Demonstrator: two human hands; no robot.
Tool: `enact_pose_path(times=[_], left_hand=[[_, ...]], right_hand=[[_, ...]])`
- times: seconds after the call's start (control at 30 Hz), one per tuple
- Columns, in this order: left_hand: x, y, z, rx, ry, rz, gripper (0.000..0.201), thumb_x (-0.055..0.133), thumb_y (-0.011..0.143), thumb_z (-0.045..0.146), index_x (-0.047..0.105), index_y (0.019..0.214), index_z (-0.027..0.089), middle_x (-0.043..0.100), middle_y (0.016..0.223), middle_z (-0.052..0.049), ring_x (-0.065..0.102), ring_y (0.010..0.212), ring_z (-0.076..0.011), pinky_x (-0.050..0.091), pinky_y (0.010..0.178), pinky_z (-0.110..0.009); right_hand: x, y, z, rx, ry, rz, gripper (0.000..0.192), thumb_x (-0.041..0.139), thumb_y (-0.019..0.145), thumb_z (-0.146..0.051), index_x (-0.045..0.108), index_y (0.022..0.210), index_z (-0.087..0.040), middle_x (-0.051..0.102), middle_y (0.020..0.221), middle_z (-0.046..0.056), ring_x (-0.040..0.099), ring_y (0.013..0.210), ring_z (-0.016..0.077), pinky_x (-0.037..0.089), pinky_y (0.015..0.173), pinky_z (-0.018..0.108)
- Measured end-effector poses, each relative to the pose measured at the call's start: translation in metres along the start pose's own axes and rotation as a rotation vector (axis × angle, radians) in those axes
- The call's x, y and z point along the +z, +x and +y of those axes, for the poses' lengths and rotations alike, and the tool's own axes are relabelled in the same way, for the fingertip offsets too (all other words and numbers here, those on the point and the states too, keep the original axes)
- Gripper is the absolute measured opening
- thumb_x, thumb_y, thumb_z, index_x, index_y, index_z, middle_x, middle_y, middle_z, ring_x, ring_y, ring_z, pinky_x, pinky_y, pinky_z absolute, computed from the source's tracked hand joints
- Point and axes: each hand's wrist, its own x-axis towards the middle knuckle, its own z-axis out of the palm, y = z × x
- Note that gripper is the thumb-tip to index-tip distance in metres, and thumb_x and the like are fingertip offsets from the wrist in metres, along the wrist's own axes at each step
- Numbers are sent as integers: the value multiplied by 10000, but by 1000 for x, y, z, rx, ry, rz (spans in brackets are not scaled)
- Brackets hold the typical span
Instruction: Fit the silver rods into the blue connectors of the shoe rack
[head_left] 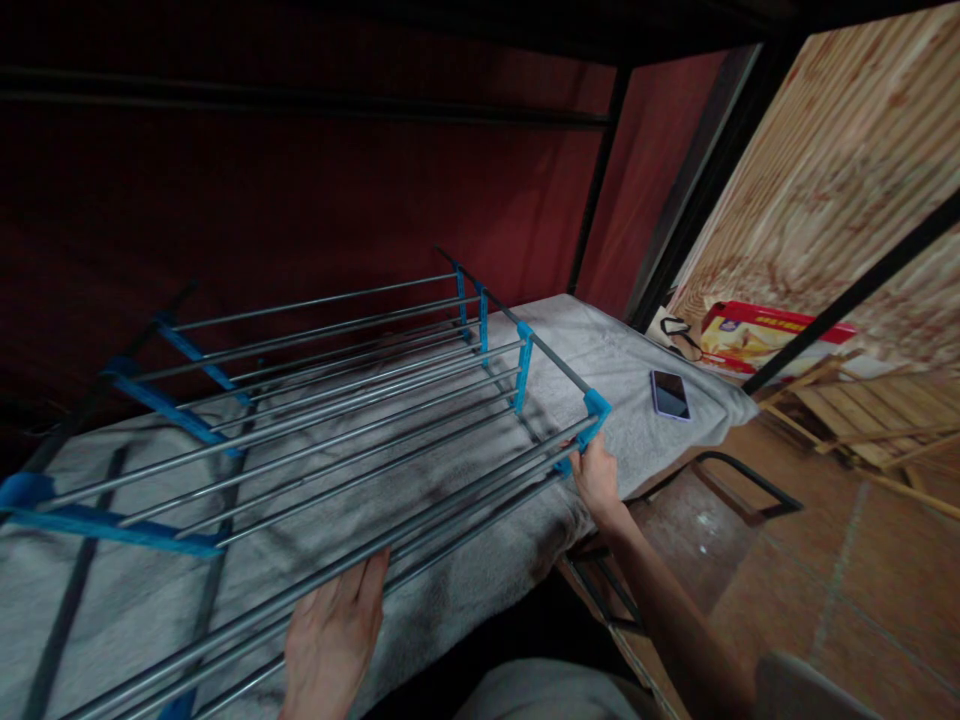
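A folded drying rack (360,400) of grey metal rods with blue plastic joints lies across a grey towel (630,370) spread over a low bed frame. My left hand (330,635) lies flat with fingers together, under the nearest rods at the front edge. My right hand (596,475) grips the rack's near right corner, just below a blue joint (596,410).
A phone (670,394) lies face up on the towel to the right of the rack. A red box (772,335) and wooden slats (870,400) sit beyond, against a plywood board. Dark red wall behind, black metal bars above, tiled floor at right.
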Motion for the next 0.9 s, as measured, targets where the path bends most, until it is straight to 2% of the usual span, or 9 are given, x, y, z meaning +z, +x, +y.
enact_pose_path(times=[0.3, 0.43, 0.8, 0.9], left_hand=[[1, -5, -2, -33, 0, -38, 325, 544, 891, 55, 686, 1137, 214, 700, 822, -27, 611, 734, -197, 408, 733, -343], [1, -4, -2, -24, 6, -14, 336, 561, 875, 48, 664, 1161, 193, 710, 857, -30, 620, 750, -202, 421, 736, -350], [-2, -1, -2, -25, -10, 53, 315, 572, 881, 53, 655, 1148, 197, 680, 776, -12, 598, 712, -206, 399, 719, -349], [-1, -5, -2, -37, -8, -1, 330, 564, 891, 60, 654, 1172, 207, 688, 810, -11, 613, 747, -202, 401, 744, -345]], right_hand=[[1, 3, -3, 11, -5, 28, 309, 432, 911, -508, 485, 959, -207, 589, 621, 37, 588, 554, 246, 397, 563, 340], [0, 3, -5, 8, -10, 33, 333, 415, 917, -511, 502, 966, -193, 596, 622, 43, 580, 537, 236, 386, 562, 333], [1, 5, -4, -7, 12, 59, 331, 398, 914, -530, 473, 975, -213, 525, 583, 1, 518, 511, 215, 335, 554, 328], [1, 5, -4, -23, 17, 77, 324, 393, 922, -537, 460, 956, -222, 535, 582, 5, 528, 509, 219, 338, 549, 329]])
